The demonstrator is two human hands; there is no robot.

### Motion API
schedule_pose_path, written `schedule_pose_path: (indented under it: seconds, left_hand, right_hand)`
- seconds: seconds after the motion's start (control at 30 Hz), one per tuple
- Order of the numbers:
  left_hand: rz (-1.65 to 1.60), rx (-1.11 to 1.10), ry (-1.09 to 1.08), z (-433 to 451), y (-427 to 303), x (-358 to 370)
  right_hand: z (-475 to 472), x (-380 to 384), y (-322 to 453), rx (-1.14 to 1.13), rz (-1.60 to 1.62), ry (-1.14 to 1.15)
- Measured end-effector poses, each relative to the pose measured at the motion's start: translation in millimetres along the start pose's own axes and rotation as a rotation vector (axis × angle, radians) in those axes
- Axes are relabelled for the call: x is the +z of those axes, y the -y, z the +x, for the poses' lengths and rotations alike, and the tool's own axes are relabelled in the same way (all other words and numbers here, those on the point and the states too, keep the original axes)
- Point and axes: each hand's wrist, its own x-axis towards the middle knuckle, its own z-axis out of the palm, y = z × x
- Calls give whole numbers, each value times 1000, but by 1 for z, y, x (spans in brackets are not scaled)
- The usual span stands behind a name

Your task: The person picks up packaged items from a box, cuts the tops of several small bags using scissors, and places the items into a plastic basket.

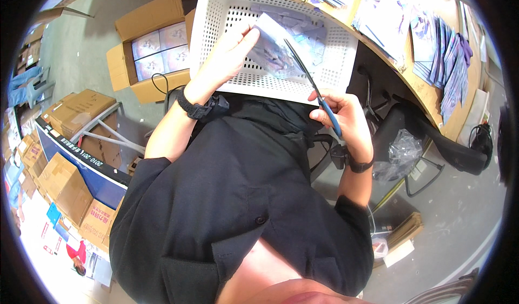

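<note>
My left hand (235,52) pinches a printed, shiny flat packet (272,46) with a zigzag edge near its upper left corner. My right hand (349,111) grips scissors (333,117) with blue handles and dark blades. The blades look nearly together and point up and left, their tip overlapping the packet in view; whether they touch it I cannot tell. Both hands are at a white perforated plastic basket (204,34), which rests at my lap. Inside it lie several similar bluish-purple packets or cut pieces (310,32), partly hidden by the held packet.
An open cardboard box (117,72) with printed packs (148,46) stands on the floor at left. Beyond the basket runs a wooden table (448,129) with fanned stacks of printed packets (454,68). A black chair (429,129) holds clear plastic film (405,148). Cartons (67,186) and a distant person (76,255) appear at left.
</note>
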Motion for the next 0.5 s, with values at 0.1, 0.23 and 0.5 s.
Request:
schedule_pose_path:
  seconds: [0.1, 0.23, 0.5]
  left_hand:
    - [-10, -57, 73, 1, 14, -3]
    - [-79, -11, 49, 4, 0, -3]
    - [-117, 17, -48, 5, 4, 0]
  right_hand:
    - [-1, -5, 0, -21, -41, 23]
    - [-4, -7, 5, -49, -72, 58]
    - [-35, -17, 16, 60, 145, 106]
